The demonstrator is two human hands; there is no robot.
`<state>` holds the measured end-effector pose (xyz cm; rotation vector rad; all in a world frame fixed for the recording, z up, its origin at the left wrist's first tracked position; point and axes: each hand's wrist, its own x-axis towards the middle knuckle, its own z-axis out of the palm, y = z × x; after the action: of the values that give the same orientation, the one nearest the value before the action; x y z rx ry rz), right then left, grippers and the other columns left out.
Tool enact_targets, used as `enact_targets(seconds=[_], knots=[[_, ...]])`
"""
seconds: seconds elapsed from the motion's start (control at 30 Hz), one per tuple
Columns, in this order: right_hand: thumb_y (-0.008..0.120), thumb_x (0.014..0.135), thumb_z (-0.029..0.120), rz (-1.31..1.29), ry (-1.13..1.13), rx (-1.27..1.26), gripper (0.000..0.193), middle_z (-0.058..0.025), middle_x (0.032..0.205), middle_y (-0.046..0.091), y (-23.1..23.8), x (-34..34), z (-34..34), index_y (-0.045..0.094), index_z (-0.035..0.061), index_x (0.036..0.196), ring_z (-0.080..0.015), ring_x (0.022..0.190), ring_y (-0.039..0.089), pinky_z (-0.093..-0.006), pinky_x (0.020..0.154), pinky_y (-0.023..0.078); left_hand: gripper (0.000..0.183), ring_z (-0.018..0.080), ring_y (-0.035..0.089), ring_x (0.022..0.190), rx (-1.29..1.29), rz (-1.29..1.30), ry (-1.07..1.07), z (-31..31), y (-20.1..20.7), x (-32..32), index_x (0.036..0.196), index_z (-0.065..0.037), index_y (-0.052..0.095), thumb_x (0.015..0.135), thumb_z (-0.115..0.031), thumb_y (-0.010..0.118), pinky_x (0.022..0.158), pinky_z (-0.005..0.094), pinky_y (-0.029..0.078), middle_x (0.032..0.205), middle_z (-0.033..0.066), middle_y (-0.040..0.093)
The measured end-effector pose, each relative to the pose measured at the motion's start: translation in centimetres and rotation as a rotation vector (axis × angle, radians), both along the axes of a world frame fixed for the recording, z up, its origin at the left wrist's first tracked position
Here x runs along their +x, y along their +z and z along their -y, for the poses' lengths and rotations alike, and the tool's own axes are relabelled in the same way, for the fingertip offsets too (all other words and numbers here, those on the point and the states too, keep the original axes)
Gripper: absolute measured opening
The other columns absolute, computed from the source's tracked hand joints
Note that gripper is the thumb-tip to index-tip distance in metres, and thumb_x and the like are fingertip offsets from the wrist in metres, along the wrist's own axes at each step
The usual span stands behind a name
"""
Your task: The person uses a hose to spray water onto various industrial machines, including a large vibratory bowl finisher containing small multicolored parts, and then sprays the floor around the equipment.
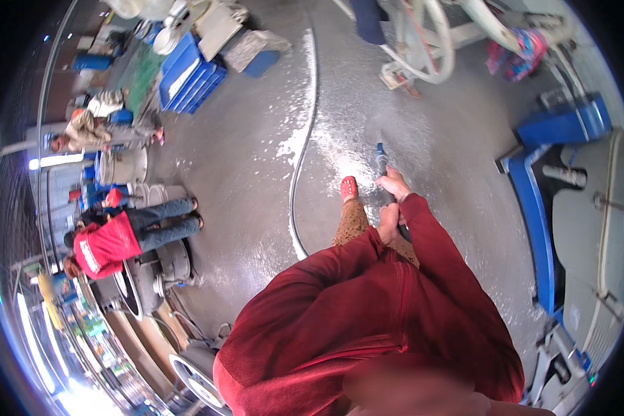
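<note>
A water hose with a blue nozzle (380, 154) points away from me over the wet floor, and a fan of spray spreads beyond its tip. My right hand (394, 183) is closed around the hose just behind the nozzle. Nearer my body, my left hand (388, 217) grips the dark hose (403, 232), its fingers partly hidden. Both arms wear dark red sleeves. My foot in a red sandal (349, 187) stands left of the nozzle.
A long pale hose (301, 156) snakes across the wet grey floor (236, 159), with foam beside it. Stacked blue crates (191, 76) lie far left. Two people, one in a red shirt (107, 243), stand left. A blue-framed machine (544, 236) is right; a white wheeled frame (437, 41) is ahead.
</note>
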<state>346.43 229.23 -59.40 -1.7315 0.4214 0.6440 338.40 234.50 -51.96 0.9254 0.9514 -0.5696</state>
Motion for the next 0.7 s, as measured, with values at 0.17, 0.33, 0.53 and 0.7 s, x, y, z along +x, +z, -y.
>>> enact_targets(seconds=[0.17,0.33,0.53,0.7], knots=[[0.063,0.057,0.02,0.044,0.019,0.051,0.062,-0.0212,0.093,0.058,3.9,3.8,-5.4,0.047,-0.0084,0.11,-0.028,0.086,0.058,-0.0344,0.075,0.044,0.01,0.0114,0.036,0.035,0.084,-0.002,0.078,-4.8,0.4,3.3,0.061,-0.007,0.045,0.07,-0.002,0.043,0.034,0.0272,0.021,0.05,0.002,0.04],[0.063,0.06,0.019,0.036,0.238,0.104,0.048,-0.0148,0.081,0.058,-2.2,7.7,-13.7,0.052,-0.0055,0.099,-0.0242,0.078,0.058,-0.035,0.071,0.045,0.008,0.0119,0.038,0.037,0.062,-0.054,0.204,-11.7,-0.6,6.7,0.063,-0.006,0.046,0.07,-0.004,0.044,0.034,0.0278,0.023,0.052,0.003,0.043],[0.063,0.062,0.019,-0.002,0.435,0.073,0.059,-0.018,0.086,0.057,-0.7,13.1,-24.7,0.045,-0.0079,0.111,-0.0275,0.076,0.058,-0.0338,0.069,0.045,0.013,0.0116,0.034,0.034,0.061,-0.142,0.366,-21.5,0.0,12.4,0.062,-0.007,0.044,0.073,-0.001,0.043,0.033,0.0269,0.025,0.05,0.002,0.041],[0.061,0.064,0.018,0.121,0.134,-0.001,0.069,-0.015,0.078,0.055,-0.1,16.5,-29.9,0.037,-0.0076,0.123,-0.0221,0.071,0.053,-0.0314,0.064,0.043,0.012,0.0123,0.037,0.039,-0.017,-0.027,0.16,-28.5,-1.1,16.1,0.061,-0.006,0.044,0.072,-0.002,0.045,0.039,0.0281,0.029,0.052,0.003,0.042]])
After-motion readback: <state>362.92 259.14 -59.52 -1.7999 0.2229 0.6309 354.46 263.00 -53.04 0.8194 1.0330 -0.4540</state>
